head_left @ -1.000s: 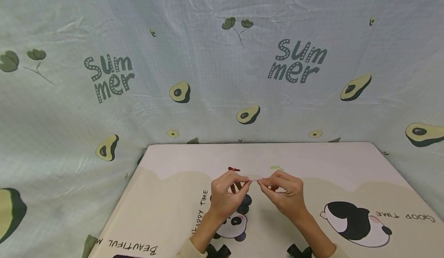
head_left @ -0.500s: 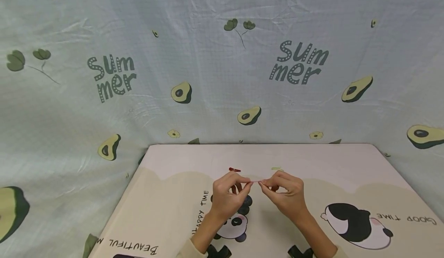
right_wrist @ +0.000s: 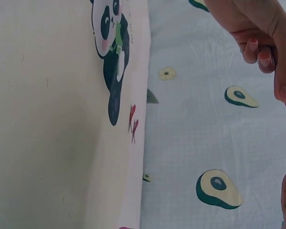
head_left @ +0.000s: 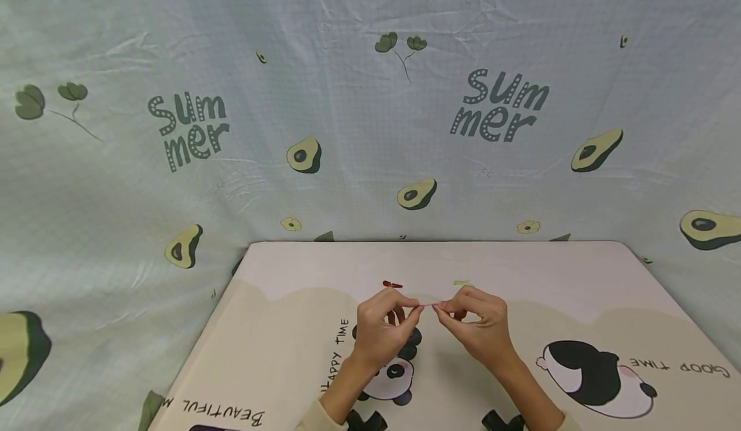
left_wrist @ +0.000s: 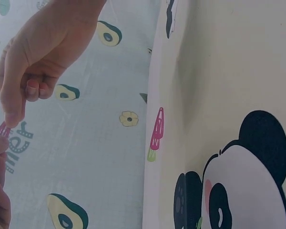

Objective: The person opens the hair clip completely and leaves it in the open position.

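Note:
A slim pink hair clip (head_left: 427, 304) is stretched between both hands above the table. My left hand (head_left: 379, 328) pinches one end between thumb and index finger; in the right wrist view this hand (right_wrist: 264, 38) is the upper one. Thumb and index finger of my right hand (head_left: 477, 321) pinch the other end; it shows as the upper hand (left_wrist: 47, 52) in the left wrist view. Fingers hide much of the clip (left_wrist: 3, 130), and I cannot tell whether it is snapped open.
Red hair clips (head_left: 392, 284) lie beyond my left hand. A light green clip (head_left: 462, 283) lies beyond my right, with pink clips (left_wrist: 158, 128) by it in the left wrist view. The table (head_left: 289, 328) carries printed pandas; a printed cloth (head_left: 347, 109) hangs behind its far edge.
Both hands keep nearly the same pose, pinching the pink hair clip. Only a slight shift of the head view shows.

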`<state>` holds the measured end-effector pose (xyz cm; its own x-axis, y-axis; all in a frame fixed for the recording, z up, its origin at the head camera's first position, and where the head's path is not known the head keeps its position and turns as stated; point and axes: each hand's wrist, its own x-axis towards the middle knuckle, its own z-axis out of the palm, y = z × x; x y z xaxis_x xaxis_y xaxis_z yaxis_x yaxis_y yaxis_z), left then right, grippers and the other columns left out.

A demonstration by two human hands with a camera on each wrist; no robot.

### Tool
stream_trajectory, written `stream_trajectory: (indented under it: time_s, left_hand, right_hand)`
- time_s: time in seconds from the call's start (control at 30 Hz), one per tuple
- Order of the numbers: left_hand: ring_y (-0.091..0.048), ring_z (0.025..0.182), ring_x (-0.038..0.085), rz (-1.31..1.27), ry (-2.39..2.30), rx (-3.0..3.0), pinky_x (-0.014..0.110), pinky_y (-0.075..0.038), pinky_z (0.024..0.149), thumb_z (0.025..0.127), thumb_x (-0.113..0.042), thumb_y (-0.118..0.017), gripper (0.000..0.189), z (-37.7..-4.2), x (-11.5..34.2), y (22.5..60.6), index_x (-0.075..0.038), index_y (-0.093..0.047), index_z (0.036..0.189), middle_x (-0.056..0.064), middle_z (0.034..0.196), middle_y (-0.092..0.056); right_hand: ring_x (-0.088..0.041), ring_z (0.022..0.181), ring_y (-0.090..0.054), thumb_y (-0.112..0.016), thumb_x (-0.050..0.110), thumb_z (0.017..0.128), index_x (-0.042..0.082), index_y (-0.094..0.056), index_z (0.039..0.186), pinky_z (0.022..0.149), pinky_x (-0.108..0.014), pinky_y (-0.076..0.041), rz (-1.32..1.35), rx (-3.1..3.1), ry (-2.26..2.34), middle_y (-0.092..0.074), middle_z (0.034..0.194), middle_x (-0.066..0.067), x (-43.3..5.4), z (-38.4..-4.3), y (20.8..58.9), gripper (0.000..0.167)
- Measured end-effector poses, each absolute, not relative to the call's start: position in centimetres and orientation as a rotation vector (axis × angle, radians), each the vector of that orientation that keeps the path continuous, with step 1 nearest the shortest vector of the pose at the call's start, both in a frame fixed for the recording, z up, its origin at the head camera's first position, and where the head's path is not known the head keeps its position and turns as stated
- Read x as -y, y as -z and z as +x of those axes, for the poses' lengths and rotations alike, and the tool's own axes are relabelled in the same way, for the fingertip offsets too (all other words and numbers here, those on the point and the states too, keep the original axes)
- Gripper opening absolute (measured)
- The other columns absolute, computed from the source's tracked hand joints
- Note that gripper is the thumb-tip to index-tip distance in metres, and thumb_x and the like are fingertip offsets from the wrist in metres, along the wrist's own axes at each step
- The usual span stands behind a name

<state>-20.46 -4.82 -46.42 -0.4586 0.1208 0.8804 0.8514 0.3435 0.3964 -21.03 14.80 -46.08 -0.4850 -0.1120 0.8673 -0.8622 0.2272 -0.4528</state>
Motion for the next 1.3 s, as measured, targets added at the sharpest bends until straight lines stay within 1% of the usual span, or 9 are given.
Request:
stream_trajectory:
  time_s: [0.27,0.67,1.0,1.3]
  left_hand:
    - [-0.055,0.052,0.009,-0.832,1.191,1.835,0.011,-0.048,0.053,0.076,0.007,-0.084,0.023,-20.23,4.62,46.38,-0.009,-0.076,0.090,0.004,0.077,-0.071]
    - [-0.054,0.051,0.008,-0.842,1.186,1.820,0.009,-0.046,0.054,0.074,0.008,-0.084,0.024,-20.44,4.71,46.26,-0.009,-0.076,0.088,0.003,0.076,-0.071]
    - [-0.053,0.050,0.008,-0.838,1.194,1.822,0.017,-0.048,0.049,0.074,0.008,-0.084,0.024,-20.46,4.77,46.25,-0.009,-0.076,0.089,0.003,0.075,-0.071]
    - [-0.054,0.050,0.008,-0.834,1.190,1.819,0.014,-0.047,0.050,0.074,0.008,-0.085,0.025,-20.45,4.80,46.31,-0.010,-0.076,0.089,0.002,0.076,-0.071]
  right_hand:
    - [-0.008,0.058,-0.054,-0.084,-0.019,0.064,0.014,-0.073,0.070,0.056,-0.016,-0.048,0.887,1.816,-1.345,-0.066,0.066,-0.001,-14.92,-20.96,46.04,0.035]
    - [-0.008,0.057,-0.055,-0.085,-0.019,0.063,0.015,-0.073,0.070,0.056,-0.016,-0.048,0.885,1.771,-1.328,-0.067,0.066,0.000,-14.62,-21.00,46.21,0.037]
    - [-0.007,0.057,-0.053,-0.084,-0.020,0.061,0.014,-0.071,0.070,0.055,-0.016,-0.048,0.879,1.748,-1.321,-0.066,0.067,0.000,-14.43,-20.99,46.41,0.038]
    - [-0.008,0.057,-0.054,-0.084,-0.020,0.063,0.013,-0.073,0.071,0.056,-0.015,-0.048,0.868,1.765,-1.334,-0.066,0.067,-0.002,-14.39,-20.81,46.46,0.036]
